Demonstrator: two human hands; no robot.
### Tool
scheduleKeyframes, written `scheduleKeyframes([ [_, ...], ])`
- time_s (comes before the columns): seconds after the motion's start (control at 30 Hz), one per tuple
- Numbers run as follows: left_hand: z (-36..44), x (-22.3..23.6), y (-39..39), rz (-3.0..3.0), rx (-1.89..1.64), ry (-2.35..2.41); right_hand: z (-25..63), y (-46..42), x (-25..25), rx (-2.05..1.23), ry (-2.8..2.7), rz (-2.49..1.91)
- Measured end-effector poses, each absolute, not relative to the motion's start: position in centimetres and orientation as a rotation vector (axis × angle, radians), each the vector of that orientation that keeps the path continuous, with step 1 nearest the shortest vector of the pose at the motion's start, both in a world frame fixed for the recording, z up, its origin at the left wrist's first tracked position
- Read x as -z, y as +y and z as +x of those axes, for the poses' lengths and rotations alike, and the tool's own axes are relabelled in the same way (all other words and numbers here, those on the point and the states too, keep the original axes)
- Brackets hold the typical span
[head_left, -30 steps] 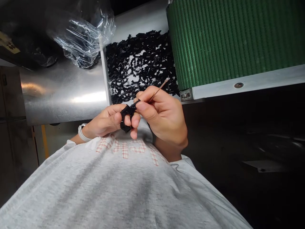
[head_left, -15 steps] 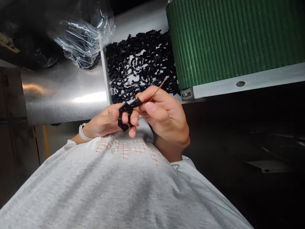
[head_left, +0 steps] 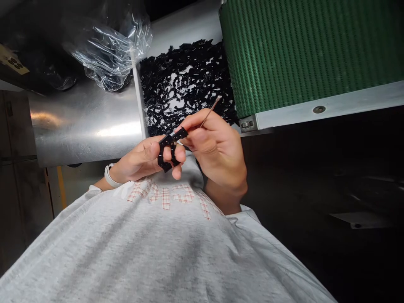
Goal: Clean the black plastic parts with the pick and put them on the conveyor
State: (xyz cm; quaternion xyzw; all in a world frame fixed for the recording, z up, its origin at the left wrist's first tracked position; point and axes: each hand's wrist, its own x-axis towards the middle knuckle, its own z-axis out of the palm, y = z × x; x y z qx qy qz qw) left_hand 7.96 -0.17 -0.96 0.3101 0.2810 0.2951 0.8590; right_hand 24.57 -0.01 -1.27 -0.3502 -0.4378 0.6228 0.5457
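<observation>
In front of my chest, my left hand (head_left: 143,155) is closed around a small black frame-like part (head_left: 164,153) with small holes, its fingers passing through the opening. My right hand (head_left: 221,155) pinches a thin brownish stick (head_left: 211,110) with a pale tip, which points up and away to the right. The right fingertips are close against the upper right end of the black part. Whether they also grip it is hard to make out, and the stick's lower end is hidden by the hand.
Behind my hands, many black parts (head_left: 186,80) lie heaped in a white tray (head_left: 137,90). A clear plastic bag (head_left: 110,59) sits on the metal table (head_left: 85,122) at left. The green ribbed belt (head_left: 309,46) with its metal rail (head_left: 334,109) is at right.
My right hand has shifted slightly left and up, and the stick's pale tip has moved with it. My left hand still holds the black part, turned a little.
</observation>
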Motion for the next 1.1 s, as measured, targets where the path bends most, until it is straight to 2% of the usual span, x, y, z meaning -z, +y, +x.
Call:
scheduleKeyframes([
  [0.17, 8.0, 1.1, -0.2, 0.647, -0.605, 0.618, 24.6, 0.4, 1.0, -1.316, -0.859, -0.813],
  [0.33, 8.0, 1.1, -0.1, 0.643, -0.62, 0.591, 24.7, 0.0, 0.6, -1.29, -0.957, -0.821],
  [0.77, 8.5, 0.7, 0.1, 0.667, -0.574, 0.624, 24.8, 1.0, 0.7, -1.787, -1.106, -0.559],
  [1.1, 8.5, 0.7, 0.2, 0.634, -0.594, 0.568, 24.6, 0.7, 0.8, -1.778, -1.025, -0.571],
])
